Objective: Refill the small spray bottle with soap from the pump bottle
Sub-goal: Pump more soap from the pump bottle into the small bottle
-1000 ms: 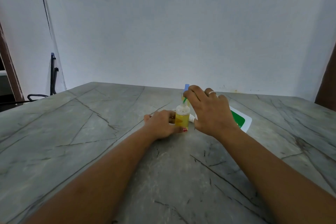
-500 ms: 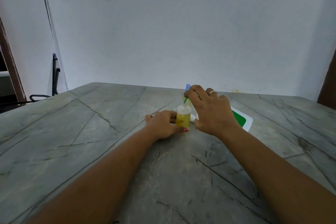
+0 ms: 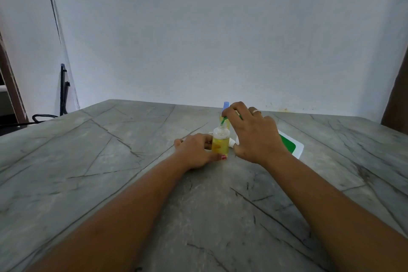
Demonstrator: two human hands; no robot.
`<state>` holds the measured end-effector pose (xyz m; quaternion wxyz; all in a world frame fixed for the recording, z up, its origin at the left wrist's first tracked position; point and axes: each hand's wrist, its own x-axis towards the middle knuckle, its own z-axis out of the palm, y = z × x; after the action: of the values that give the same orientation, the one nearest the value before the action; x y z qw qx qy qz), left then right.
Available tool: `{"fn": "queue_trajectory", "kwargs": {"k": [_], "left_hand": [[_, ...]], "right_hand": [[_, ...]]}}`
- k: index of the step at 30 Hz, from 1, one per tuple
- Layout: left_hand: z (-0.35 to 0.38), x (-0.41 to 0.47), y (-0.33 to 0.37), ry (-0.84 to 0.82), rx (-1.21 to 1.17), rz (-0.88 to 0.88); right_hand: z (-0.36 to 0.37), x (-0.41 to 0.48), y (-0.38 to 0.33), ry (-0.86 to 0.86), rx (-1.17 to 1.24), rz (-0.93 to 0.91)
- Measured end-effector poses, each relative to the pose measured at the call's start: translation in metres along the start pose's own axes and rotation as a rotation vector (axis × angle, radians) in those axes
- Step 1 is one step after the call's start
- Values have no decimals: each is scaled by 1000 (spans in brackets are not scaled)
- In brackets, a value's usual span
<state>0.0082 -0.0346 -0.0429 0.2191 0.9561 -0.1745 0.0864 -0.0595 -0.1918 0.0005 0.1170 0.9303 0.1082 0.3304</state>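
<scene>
Your left hand [image 3: 195, 149] wraps round the small spray bottle [image 3: 220, 143], fingers curled on its far side and thumb along the near side, pinning it upright on the desk [image 3: 110, 161]. Your right hand [image 3: 256, 137] hangs over it, fingertips pinching a thin green spout [image 3: 224, 119] whose lower end sits at the bottle's open neck. Whether that spout belongs to the pump bottle I cannot tell; your hand hides its source.

The small bottle looks more than half full of yellow liquid, so overflow is probably your nearest risk: one pump too many and soap runs down the sides onto your left fingers, making the grip slippery. The neck is narrow and the spout slanted, so a small sideways slip of your right hand would likely send soap outside the rim. Pressing down hard could also tip the light bottle if your left hand loosens.

Just behind stands a blue-capped bottle [image 3: 226, 105], close enough to knock over. A white container with a green label [image 3: 293, 146] lies flat beneath your right wrist.
</scene>
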Motion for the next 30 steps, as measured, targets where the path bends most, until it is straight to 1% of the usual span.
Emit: {"fn": "queue_trajectory", "kwargs": {"k": [9,20,24,30], "left_hand": [[0,-2,0,19,-35,-5],[0,-3,2,10,-14,-6],[0,-3,1,18,-24,-5],[-1,-3,3,8,-2,-14]], "right_hand": [[2,-4,2,-2,-20,-23],[3,-2,1,46,5,-20],[5,-4,3,23,-34,-32],[0,-4,3,6,-17,-13]]}}
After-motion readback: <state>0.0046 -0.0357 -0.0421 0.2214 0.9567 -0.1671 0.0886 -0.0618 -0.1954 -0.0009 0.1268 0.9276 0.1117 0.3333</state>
